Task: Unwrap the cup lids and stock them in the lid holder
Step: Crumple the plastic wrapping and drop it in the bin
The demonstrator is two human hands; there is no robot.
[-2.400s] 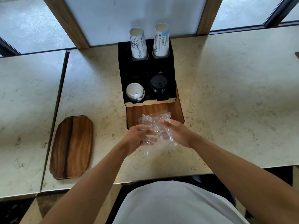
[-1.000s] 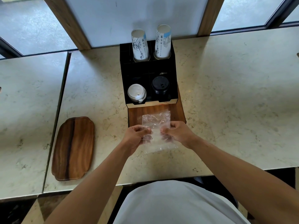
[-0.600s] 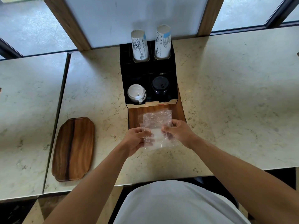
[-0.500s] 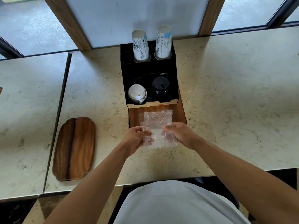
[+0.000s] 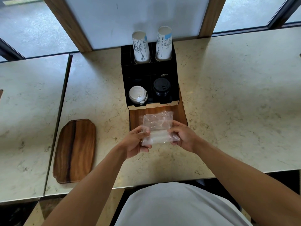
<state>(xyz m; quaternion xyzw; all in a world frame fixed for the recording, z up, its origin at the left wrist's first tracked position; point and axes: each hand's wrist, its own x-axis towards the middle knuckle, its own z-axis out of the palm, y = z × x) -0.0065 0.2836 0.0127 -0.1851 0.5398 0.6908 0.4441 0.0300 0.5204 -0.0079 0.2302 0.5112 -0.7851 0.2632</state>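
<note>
A clear plastic wrapper [image 5: 157, 126] hangs between both hands just in front of the black lid holder [image 5: 138, 75]. My left hand [image 5: 136, 142] pinches its left edge and my right hand [image 5: 184, 136] grips its right side. The wrapper looks flattened and folded; whether any lids are inside I cannot tell. In the holder's front compartments sit a stack of white lids [image 5: 137, 95] on the left and a stack of black lids [image 5: 161, 88] on the right.
Two stacks of upside-down paper cups [image 5: 140, 46] [image 5: 163, 43] stand in the holder's back slots. The holder rests on a wooden board [image 5: 181, 111]. A wooden tray [image 5: 75, 150] lies to the left. The marble counter [image 5: 236, 98] meets a window frame behind.
The crumpled wrapper has been smoothed and flattened between both hands, and held a little higher toward the holder. The hands stay close together in front of the holder.
</note>
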